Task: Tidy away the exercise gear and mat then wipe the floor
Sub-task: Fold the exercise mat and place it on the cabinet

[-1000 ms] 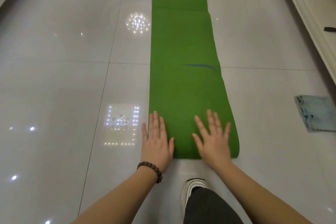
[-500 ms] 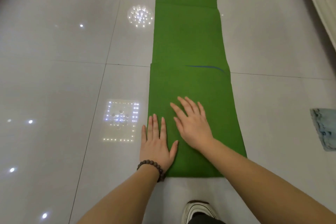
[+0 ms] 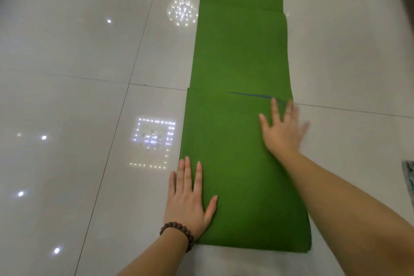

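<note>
Right hand [image 3: 283,132] now farther up green mat [image 3: 239,56], unlabelled.

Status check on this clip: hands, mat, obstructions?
Left hand flat on mat edge. Right hand open, blurred, on mat. Mat unrolled. Cloth right, clear of mat.

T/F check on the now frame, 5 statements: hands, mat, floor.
1. The left hand lies flat on the near left edge of the green mat. True.
2. The right hand grips a rolled-up mat end. False: fingers spread, flat on the mat near its right edge.
3. The bead bracelet is on the left wrist. True.
4. The mat is fully rolled. False: it lies stretched out along the floor.
5. The floor is carpet. False: glossy tiles.
</note>
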Tool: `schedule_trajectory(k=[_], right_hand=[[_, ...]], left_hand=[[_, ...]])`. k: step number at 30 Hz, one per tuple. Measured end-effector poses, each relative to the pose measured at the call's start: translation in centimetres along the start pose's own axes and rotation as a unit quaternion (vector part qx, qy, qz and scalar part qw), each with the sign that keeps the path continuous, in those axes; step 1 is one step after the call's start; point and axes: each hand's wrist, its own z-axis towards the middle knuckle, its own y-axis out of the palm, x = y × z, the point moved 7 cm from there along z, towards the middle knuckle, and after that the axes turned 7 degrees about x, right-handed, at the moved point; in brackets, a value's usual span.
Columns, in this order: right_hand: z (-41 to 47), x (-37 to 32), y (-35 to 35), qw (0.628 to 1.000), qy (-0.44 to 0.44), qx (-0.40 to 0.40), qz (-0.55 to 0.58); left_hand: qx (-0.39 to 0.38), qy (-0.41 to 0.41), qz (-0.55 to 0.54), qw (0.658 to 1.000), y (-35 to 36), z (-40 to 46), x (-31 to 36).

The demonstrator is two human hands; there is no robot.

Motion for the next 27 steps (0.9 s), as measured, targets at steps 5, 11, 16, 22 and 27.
schedule_trajectory(k=[5,11,16,22,27], right_hand=[[1.5,2.7,-1.2,0.982,0.035,-0.019,0.185],[3.1,3.5,-2.8,0.905,0.133,-0.010,0.403],[3.3,4.7,-3.9,0.862,0.189,-0.061,0.466],[0.3,5.3,-6.2,0.864,0.118,-0.077,0.483],[-4.0,6.7,-7.9,0.812,0.109,-0.084,0.567]], left_hand=[[0.031,-0.021,-0.079,0.996,-2.1,2.2,0.2],[0.019,-0.274,-0.432,0.859,-6.5,16.5,-1.5],[-0.034,-0.364,-0.509,0.779,-9.7,20.6,-1.2],[-0.038,-0.325,-0.503,0.800,-9.9,17.5,-1.1],[-0.042,-0.285,-0.528,0.799,-11.2,13.7,-1.3]])
